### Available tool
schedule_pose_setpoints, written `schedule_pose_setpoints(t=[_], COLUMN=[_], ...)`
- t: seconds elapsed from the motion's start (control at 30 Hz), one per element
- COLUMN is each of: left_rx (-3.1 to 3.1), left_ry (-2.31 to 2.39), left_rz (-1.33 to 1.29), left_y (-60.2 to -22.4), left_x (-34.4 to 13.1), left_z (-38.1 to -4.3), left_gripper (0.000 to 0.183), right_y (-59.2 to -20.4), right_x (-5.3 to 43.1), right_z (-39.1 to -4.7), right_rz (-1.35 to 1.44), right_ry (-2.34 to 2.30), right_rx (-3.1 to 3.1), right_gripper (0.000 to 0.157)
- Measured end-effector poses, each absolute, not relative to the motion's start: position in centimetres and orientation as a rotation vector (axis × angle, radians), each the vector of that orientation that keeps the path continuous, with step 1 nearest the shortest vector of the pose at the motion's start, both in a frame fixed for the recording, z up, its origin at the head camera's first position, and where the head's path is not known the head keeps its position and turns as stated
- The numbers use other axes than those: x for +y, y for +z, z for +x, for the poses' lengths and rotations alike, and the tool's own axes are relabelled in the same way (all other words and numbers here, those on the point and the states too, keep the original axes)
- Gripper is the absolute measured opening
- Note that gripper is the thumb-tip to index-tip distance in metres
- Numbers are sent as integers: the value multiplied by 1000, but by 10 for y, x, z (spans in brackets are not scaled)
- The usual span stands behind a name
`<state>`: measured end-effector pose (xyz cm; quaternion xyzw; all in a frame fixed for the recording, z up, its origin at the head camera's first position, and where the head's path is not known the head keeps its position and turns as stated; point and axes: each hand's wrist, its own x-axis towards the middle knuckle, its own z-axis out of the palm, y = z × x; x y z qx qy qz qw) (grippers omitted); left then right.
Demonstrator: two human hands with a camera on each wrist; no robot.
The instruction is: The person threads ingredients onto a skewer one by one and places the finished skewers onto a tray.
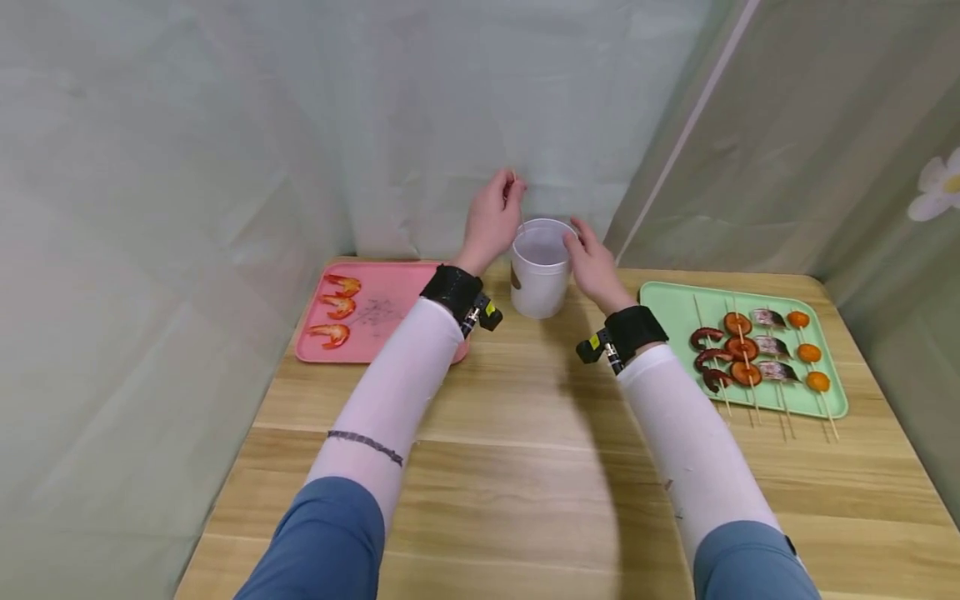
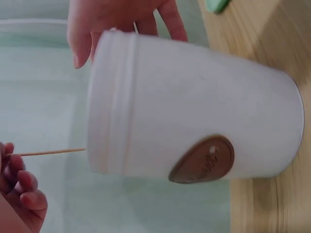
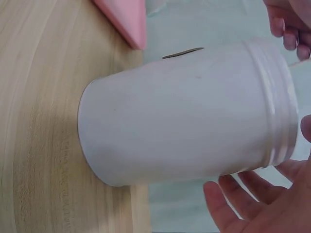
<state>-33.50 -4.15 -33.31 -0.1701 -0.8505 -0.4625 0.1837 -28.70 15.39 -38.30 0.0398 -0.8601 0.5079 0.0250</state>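
In the head view, a white cup point(image 1: 538, 289) with a brown label point(image 2: 206, 160) stands upright at the table's back edge. My left hand point(image 1: 495, 218) is above its left rim and pinches a thin wooden skewer point(image 2: 56, 152) between thumb and fingers. The skewer runs down to the cup's mouth; its lower end is hidden behind the rim in the left wrist view. My right hand point(image 1: 596, 268) is at the cup's right side, thumb near the rim and loosely spread fingers point(image 3: 243, 199) along the wall. Whether those fingers press on the wall I cannot tell.
Left of the cup, a pink tray point(image 1: 405, 287) bears three shrimp pieces point(image 1: 341, 307) along its left side. A green tray point(image 1: 663, 293) on the right holds tentacle pieces, mushroom slices point(image 1: 743, 348), fish pieces and orange balls point(image 1: 809, 353) with several skewers. Curtains hang behind the table.
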Motion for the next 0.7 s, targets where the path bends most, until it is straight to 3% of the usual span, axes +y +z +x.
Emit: schedule_pose_setpoints(t=[0.37, 0.7], left_rx=[-1992, -1622], left_ry=[-1540, -1862], left_rz=[-480, -503], left_y=[-321, -320], left_x=[-55, -72], left_z=[-306, -252], left_gripper=[22, 18], right_y=[-375, -379], right_x=[160, 154], right_z=[-263, -221], right_rz=[168, 439], right_ry=[1482, 1334], right_rx=[-2326, -2144], right_gripper=[52, 45])
